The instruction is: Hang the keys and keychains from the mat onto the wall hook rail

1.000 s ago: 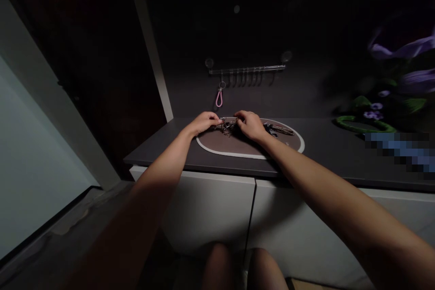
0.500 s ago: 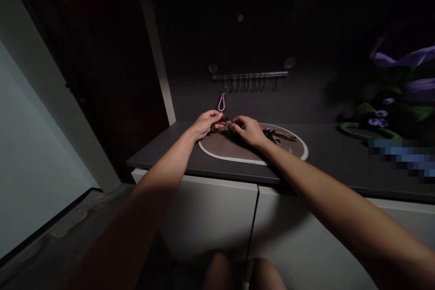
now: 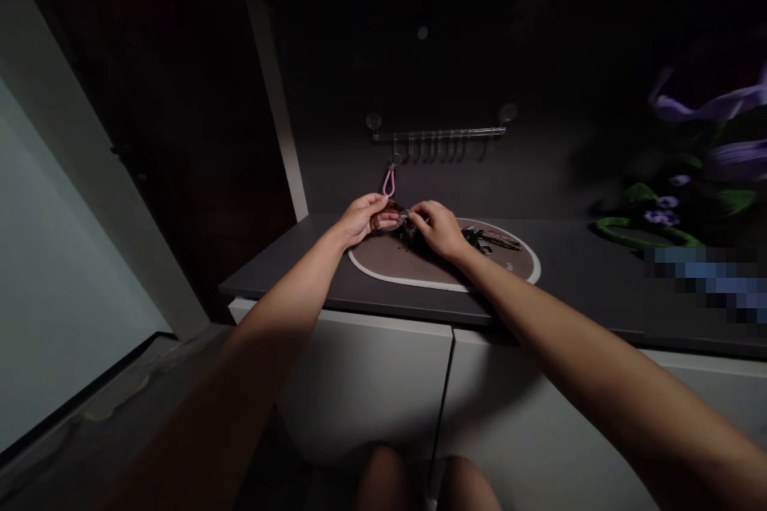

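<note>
My left hand and my right hand meet over the left end of an oval brown tray with a pale rim. Both pinch a small bunch of keys on a ring, held just above the tray. The left fingers curl round a brownish tag on it. The right fingertips grip the ring's other side. More keys lie on the tray to the right of my right hand.
The tray sits on a dark countertop over white cabinet doors. On the wall behind is a hook rail with a pink loop keychain hanging at its left end. Purple flowers and green leaves stand at the right.
Both hands have lifted the key bunch a little off the tray and turned it; the left hand now curls round the brown tag. The camera tilted slightly.
</note>
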